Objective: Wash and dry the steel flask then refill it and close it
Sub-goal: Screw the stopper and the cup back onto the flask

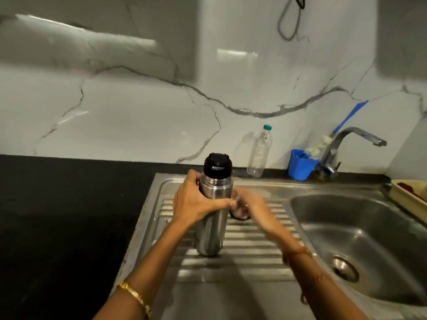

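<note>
The left hand point(195, 202) curls its fingers point(221, 202) round the flask point(212, 218). The right hand point(250, 204) is blurred, its grip unclear.

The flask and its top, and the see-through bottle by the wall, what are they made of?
Flask: looks like brushed steel, silvery with soft streaky reflections. Its top: probably plastic, black and glossy. Bottle: likely thin clear plastic, since the wall shows through it, with a green cap.

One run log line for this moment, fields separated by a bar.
left hand: holds flask upright on drainboard | right hand: blurred, behind flask | black stopper: on | tap: off
</note>
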Demonstrator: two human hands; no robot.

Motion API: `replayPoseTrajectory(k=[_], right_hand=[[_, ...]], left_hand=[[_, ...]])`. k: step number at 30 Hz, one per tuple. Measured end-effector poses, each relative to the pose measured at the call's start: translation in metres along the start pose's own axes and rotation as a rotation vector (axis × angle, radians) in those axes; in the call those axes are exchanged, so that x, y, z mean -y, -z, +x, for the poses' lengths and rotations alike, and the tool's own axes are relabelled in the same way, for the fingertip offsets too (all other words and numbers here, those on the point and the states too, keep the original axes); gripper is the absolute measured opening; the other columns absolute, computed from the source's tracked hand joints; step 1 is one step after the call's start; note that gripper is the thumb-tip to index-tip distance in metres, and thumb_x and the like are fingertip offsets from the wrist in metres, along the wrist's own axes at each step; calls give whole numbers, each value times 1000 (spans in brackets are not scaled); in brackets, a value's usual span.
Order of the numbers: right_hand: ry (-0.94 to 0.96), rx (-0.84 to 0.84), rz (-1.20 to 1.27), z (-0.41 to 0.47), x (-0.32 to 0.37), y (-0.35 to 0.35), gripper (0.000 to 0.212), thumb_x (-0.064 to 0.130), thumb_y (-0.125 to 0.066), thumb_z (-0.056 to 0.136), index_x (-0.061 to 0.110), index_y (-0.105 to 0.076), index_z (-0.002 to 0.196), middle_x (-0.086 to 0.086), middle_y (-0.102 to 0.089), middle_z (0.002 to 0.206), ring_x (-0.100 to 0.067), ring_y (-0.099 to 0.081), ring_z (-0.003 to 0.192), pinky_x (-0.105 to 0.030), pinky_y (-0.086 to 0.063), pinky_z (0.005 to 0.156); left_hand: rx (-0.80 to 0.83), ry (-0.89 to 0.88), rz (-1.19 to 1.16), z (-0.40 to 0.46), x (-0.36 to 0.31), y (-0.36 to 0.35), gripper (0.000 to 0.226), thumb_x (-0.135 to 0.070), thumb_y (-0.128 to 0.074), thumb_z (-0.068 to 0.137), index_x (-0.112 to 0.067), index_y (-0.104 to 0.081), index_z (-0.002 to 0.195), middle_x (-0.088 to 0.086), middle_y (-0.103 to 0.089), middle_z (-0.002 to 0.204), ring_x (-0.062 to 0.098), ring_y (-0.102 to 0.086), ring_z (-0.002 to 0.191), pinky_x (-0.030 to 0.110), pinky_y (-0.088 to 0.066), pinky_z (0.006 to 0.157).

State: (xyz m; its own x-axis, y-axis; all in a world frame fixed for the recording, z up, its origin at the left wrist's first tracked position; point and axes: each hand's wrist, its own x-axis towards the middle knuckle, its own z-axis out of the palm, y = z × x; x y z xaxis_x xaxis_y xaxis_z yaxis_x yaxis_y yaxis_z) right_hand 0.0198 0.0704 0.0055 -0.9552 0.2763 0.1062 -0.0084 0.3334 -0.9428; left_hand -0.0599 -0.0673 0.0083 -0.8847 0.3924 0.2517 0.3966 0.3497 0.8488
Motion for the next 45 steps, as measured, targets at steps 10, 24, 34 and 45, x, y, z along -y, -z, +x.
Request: replayPoseTrajectory(k=[10, 24, 34, 45], right_hand=[[38, -155, -224, -5, -47, -59, 84, 25, -86, 59, 18, -40, 129, 12, -49, 112, -3, -48, 103, 2, -37, 71], [-113, 96, -121, 28, -42, -44, 81, 17, -84, 61, 14, -42, 130, 5, -52, 124, -9, -51, 112, -10, -46, 79], [-340, -157, -884, 73, -74, 13, 79, 37, -77, 70, 25, -37, 137, -13, -42, 131, -32, -44, 120, -42, -41, 98], [-226, -401, 252, 28, 12, 54, 33, 26, -69, 80, 11, -60, 107, -5, -63, 94, -14, -62, 82, -26, -54, 67]], left_hand=[[-74, -33, -56, 4, 2, 5, 89, -72, -69, 24, -26, -47, 98, -7, -61, 92, 15, -62, 86, 42, -54, 79], [-67, -66, -3, 31, 17, 10, 93, -66, -72, 38, -30, -47, 119, -4, -61, 113, 16, -58, 102, 45, -49, 90], [-75, -43, -33, 25, 18, 6, 98, -71, -67, 36, -28, -50, 122, -3, -58, 114, 18, -57, 105, 46, -49, 90], [-7, -32, -277, 20, 0, 24, 89, -44, -80, 59, -22, -40, 136, 0, -49, 133, 14, -49, 114, 30, -43, 93]])
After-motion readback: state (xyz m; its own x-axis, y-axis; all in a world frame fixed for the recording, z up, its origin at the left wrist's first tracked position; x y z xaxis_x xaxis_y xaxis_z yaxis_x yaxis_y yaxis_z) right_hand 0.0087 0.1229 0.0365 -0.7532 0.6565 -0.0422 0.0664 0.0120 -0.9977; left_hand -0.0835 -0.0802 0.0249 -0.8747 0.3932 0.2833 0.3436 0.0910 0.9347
